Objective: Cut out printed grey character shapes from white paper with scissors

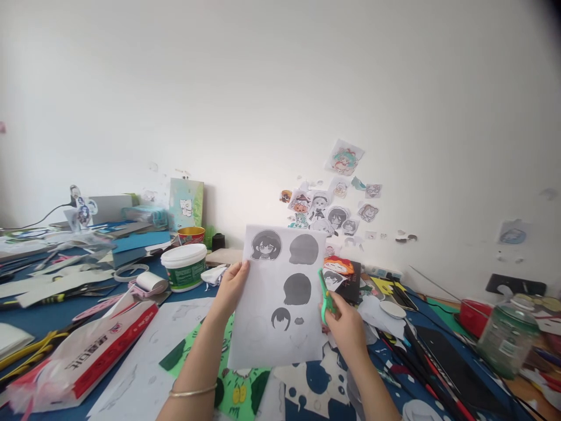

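Observation:
Upright in front of me is a white paper sheet [267, 292], printed with a cartoon head, two dark grey head shapes, a hair piece and a small mouth-like shape. My left hand [234, 286] pinches its left edge. In my right hand [344, 318] are green-handled scissors [325, 292], pointing up beside the sheet's right edge. Whether the blades touch the paper I cannot tell. Below the sheet lie a green patterned paper [241, 392] and a white sheet with cut-out holes [295, 383].
To the left stand a white-lidded tub [184, 266] and a red-and-white plastic package [87, 356]. A glass jar [508, 336], a red container [473, 316] and a black tablet-like slab [456, 362] are at the right. Paper cut-outs [337, 216] cling to the wall.

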Motion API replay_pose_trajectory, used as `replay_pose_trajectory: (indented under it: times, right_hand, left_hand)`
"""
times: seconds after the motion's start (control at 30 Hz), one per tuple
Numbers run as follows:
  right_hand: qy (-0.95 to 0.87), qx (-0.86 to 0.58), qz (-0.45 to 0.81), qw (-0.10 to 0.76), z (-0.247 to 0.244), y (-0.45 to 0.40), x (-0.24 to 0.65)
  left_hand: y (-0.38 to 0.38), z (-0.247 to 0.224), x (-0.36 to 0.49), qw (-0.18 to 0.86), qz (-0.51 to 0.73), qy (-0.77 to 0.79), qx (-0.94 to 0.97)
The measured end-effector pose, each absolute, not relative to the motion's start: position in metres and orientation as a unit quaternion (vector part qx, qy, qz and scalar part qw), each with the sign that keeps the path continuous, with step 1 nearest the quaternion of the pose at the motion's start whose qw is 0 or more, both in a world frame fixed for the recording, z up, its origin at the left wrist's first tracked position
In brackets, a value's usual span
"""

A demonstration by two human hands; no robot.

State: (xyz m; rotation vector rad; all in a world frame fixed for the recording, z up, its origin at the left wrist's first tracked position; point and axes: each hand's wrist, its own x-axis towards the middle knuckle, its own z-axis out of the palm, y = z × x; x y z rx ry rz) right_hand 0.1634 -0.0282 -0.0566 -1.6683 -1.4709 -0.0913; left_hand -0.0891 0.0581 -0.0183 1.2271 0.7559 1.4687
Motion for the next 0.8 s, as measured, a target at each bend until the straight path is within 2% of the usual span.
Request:
replay_pose_trajectory:
  times: [0.8]
  right_hand:
    - [-0.636, -0.645, -0.103, 0.411, -0.0566, -0.0287, 0.1622]
  left_hand:
    - [0.0585, -0.0184, -0.0907, 0.511, 0.61, 0.31, 0.521]
